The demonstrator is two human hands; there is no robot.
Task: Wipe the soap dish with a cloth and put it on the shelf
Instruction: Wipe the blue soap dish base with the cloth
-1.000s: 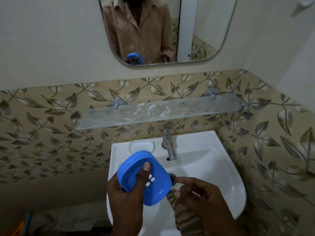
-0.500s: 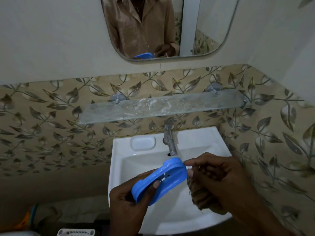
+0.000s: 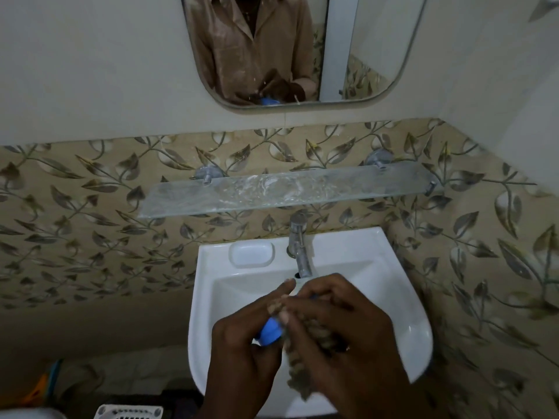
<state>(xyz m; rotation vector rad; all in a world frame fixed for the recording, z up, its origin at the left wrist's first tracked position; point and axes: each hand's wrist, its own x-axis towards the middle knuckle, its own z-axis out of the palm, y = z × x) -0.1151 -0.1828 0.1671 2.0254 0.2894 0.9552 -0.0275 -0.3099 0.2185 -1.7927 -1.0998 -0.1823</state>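
Over the sink (image 3: 402, 297), the left hand (image 3: 242, 352) grips the blue dish (image 3: 270, 329), fingers curled round it, only a small part of it showing between the two hands. The right hand (image 3: 338, 334) clutches the brown cloth (image 3: 298, 376) and presses it against the dish; the cloth's end hangs below. Behind them stands the tap (image 3: 299, 246). Above it, the glass shelf (image 3: 287, 192) crosses the leaf-patterned tiles, under the mirror (image 3: 363, 49).

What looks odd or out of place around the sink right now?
Only the glass shelf: whitish smears and streaks cover its top. The soap dish is mostly hidden between the hands, so damage can't be judged.
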